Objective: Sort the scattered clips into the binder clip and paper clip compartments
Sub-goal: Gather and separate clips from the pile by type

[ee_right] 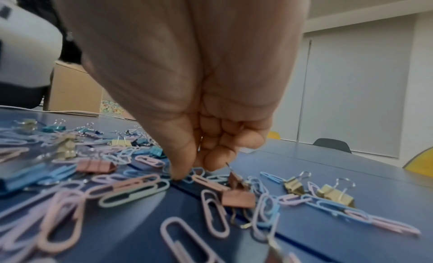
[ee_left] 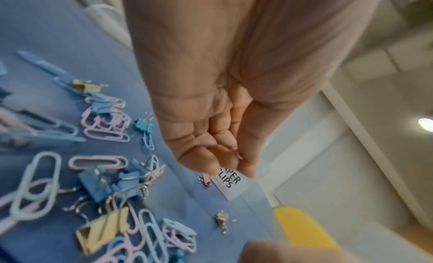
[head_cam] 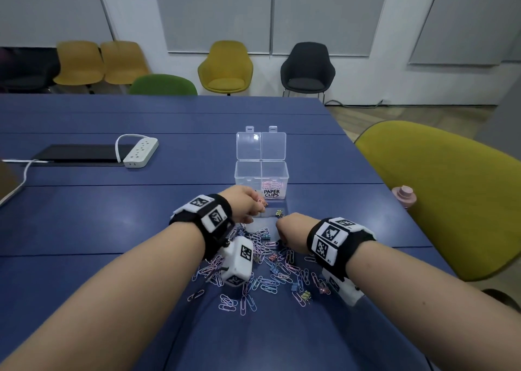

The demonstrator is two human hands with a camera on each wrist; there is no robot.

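Grip: left hand (head_cam: 244,204) pinches a pink clip (head_cam: 259,201) at frame centre, just below the box (head_cam: 261,165); right hand (ee_right: 206,137) pinches into the pile (head_cam: 265,260) on the counter (head_cam: 112,224). Step, we judge: carrying. Next: drop into the right-hand "PAPER CLIPS" compartment.

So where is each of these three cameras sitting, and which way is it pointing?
Head: worn on the head, looking forward and down at the blue table, clip pile, clear box; both forearms show.
Left wrist: under the left hand, looking along it to the PAPER CLIPS label.
Right wrist: low over the table, behind the right hand reaching into the clips.
All three share the clip pile.
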